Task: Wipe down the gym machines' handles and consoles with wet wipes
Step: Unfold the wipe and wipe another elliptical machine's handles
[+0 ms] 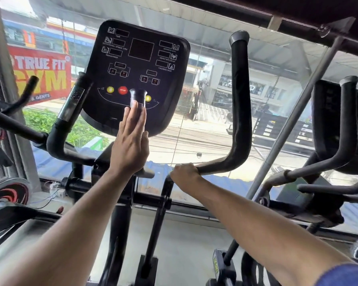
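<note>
Right now your left hand is raised flat against the short centre grip in front of the console, fingers straight and together, touching rather than wrapping it. Your right hand is curled firmly round the lower bend of the right handlebar. No wet wipe shows in either hand (one could be tucked under the right palm, but I cannot tell), so you may be rubbing bare skin over the surfaces and cleaning nothing. Check that first.

The console sits just behind your left fingertips, with the red stop button and the yellow buttons close beside the centre grip. A careless sweep there could press one. A dripping wipe could also let moisture in around the keys, so wring it if it is very wet.

The left handlebar looks wrapped in something glossy; a wipe could snag on its edge.
</note>
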The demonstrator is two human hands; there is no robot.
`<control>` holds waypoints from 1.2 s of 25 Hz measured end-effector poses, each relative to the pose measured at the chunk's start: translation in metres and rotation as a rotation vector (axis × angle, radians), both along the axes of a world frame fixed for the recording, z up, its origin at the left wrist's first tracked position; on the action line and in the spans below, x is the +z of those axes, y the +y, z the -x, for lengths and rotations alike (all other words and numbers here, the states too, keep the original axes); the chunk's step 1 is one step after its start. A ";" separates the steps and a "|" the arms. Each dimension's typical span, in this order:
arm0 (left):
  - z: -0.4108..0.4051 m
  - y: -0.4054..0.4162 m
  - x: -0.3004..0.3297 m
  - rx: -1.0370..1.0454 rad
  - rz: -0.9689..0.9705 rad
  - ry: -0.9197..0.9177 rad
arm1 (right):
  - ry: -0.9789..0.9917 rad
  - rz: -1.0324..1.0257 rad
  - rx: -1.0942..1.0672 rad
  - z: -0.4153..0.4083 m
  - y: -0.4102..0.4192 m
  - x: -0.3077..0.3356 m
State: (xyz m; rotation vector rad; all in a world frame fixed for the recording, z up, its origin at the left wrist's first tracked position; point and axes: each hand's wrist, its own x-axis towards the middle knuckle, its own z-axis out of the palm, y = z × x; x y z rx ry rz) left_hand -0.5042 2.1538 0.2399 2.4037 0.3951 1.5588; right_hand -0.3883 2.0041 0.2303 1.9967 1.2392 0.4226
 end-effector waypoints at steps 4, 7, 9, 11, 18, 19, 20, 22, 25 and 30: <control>0.001 0.000 -0.001 -0.006 0.020 0.009 | 0.086 -0.014 -0.042 0.001 0.005 0.010; 0.003 0.000 -0.002 -0.009 0.019 0.012 | 0.144 -0.018 -0.046 0.013 -0.002 0.028; 0.004 -0.001 -0.002 -0.006 0.026 0.015 | 0.197 -0.038 -0.049 0.023 -0.016 0.053; 0.003 -0.001 -0.002 -0.011 0.028 0.014 | 0.190 -0.060 -0.015 0.032 -0.038 0.080; 0.004 -0.002 -0.002 -0.006 0.027 0.019 | 0.044 -0.011 0.055 0.084 -0.090 0.141; 0.004 -0.002 -0.002 -0.009 0.022 0.018 | 0.032 -0.007 0.072 0.087 -0.097 0.149; 0.004 -0.002 -0.002 -0.011 0.021 0.016 | 0.025 -0.001 0.090 0.089 -0.105 0.155; 0.004 -0.003 -0.002 -0.013 0.025 0.015 | 0.020 0.013 0.133 0.091 -0.120 0.161; 0.004 -0.004 -0.003 -0.020 0.018 0.011 | -0.087 -0.047 0.324 0.084 -0.140 0.165; 0.005 -0.005 -0.002 -0.022 -0.013 0.020 | -0.276 -0.270 0.521 0.052 -0.171 0.156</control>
